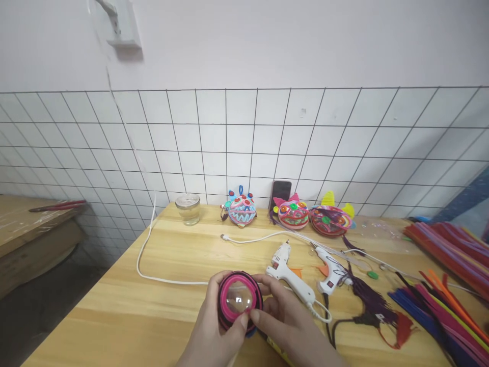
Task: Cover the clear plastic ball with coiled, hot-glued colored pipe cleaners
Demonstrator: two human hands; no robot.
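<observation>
Both my hands hold a clear plastic dome (237,298) wrapped round its rim with pink and dark fuzzy wire, low over the wooden table (171,306). My left hand (212,331) grips it from the left with the thumb on its front. From the right, my right hand (284,326) closes its fingers over the rim, the thumb pressing the lower edge. Two white glue guns (292,275) (333,272) lie just right of the dome.
Three finished decorated domes (241,208) (293,213) (330,219) stand along the tiled wall, with a phone (280,191) leaning behind them and a glass jar (188,208) to the left. A white cable (153,265) crosses the table. Bundles of coloured fuzzy wires (446,290) lie at right.
</observation>
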